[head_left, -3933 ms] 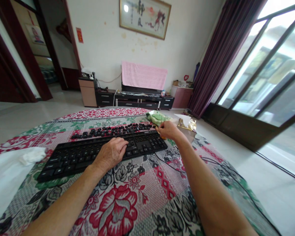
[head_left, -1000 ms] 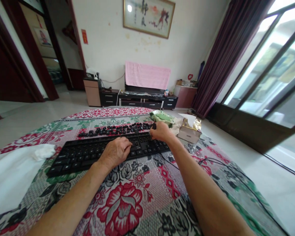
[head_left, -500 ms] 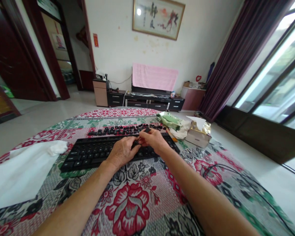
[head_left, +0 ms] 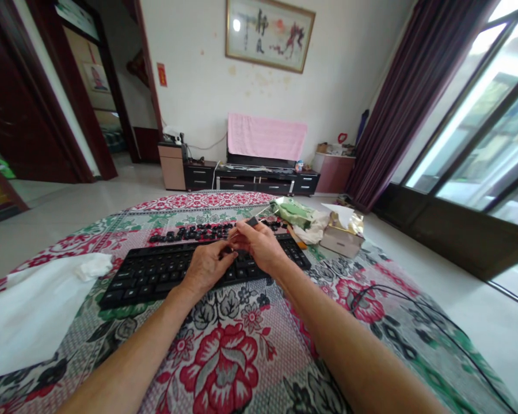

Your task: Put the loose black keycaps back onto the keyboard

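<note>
keyboard (head_left: 168, 267): black | tablecloth (head_left: 280, 322): red-green-grey floral | towel (head_left: 266, 137): pink | curtain (head_left: 384, 109): purple

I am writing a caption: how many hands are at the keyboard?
2. The left hand is over the middle of the keyboard; the right hand, holding a small dark tool, is close beside the left. No others show.

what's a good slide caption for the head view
Left hand and right hand over a black keyboard, small black pieces beyond.

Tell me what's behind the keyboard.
Loose black keys lie beyond the keyboard, a green packet at their right. The right hand covers part of that row; what's there is hidden.
</note>
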`<action>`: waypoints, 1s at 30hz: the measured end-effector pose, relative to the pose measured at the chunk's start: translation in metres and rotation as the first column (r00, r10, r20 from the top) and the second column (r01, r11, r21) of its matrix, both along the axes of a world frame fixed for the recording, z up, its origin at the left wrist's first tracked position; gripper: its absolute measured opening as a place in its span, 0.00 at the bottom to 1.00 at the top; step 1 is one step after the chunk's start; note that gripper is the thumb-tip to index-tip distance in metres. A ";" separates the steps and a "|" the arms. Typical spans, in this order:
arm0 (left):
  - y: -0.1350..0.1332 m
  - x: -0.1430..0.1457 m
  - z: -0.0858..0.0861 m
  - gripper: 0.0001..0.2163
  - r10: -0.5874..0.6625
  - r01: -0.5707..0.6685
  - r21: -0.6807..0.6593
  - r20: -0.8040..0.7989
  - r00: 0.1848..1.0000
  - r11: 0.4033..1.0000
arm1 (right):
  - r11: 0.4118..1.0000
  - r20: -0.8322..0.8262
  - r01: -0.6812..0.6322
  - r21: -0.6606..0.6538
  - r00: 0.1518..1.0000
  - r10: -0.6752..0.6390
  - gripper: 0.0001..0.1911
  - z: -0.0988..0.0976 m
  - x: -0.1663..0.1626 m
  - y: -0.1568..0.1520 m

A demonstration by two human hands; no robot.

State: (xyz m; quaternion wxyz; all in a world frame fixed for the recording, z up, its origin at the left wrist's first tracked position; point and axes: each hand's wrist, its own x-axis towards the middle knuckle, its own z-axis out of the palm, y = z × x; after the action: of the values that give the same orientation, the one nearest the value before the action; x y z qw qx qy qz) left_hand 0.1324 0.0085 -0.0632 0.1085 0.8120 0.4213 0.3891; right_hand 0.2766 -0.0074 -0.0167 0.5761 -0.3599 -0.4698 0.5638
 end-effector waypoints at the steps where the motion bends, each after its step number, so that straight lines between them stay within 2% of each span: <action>1: 0.000 0.000 0.000 0.09 -0.007 0.008 -0.007 0.029 1.000 1.000 | 1.000 -0.006 0.006 -0.010 1.000 -0.006 0.09 0.001 0.004 0.001; 3: 0.000 0.001 0.000 0.08 -0.017 0.017 -0.003 0.047 0.999 1.000 | 0.998 -0.029 0.052 -0.034 0.998 -0.053 0.06 0.001 0.010 0.004; 5: 0.000 0.001 0.001 0.08 -0.028 0.027 0.028 0.024 0.999 0.999 | 0.993 0.027 0.109 -0.053 0.994 -0.108 0.05 -0.002 0.013 0.004; 7: 0.001 0.001 0.000 0.09 -0.038 0.038 0.062 -0.002 0.999 0.997 | 0.990 0.203 0.125 -0.071 0.973 -0.109 0.04 -0.006 0.011 0.003; 10: 0.002 -0.001 -0.001 0.10 -0.034 0.037 0.085 -0.035 0.999 0.996 | 0.993 0.487 0.093 -0.069 0.872 -0.049 0.09 -0.010 0.005 -0.001; 13: 0.002 -0.002 -0.001 0.08 -0.017 0.021 0.093 -0.043 0.999 0.995 | 0.994 0.631 0.082 -0.071 0.776 -0.019 0.14 -0.012 0.001 -0.004; 15: 0.002 -0.002 -0.001 0.09 -0.025 0.028 0.108 -0.029 0.999 0.994 | 0.991 0.646 0.064 -0.119 0.762 0.028 0.14 -0.012 0.001 -0.005; 19: 0.001 0.000 0.001 0.13 -0.071 0.070 0.135 0.005 0.997 0.988 | 0.975 0.540 -0.010 -0.224 0.831 0.133 0.06 -0.010 0.005 -0.005; 24: -0.001 0.001 0.003 0.14 -0.094 0.088 0.154 0.031 0.995 0.984 | 0.949 0.453 -0.006 -0.314 0.878 0.156 0.04 -0.010 0.005 -0.004; 30: 0.003 0.001 -0.002 0.17 -0.080 0.072 0.158 0.045 0.996 0.985 | 0.957 0.522 0.025 -0.289 0.842 0.135 0.04 -0.004 0.012 -0.003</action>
State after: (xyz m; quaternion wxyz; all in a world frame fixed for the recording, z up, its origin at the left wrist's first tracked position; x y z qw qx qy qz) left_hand 0.1333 0.0110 -0.0647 0.0699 0.8232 0.3553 0.4374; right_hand 0.2886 -0.0107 -0.0212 0.3474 -0.5681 -0.5362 0.5187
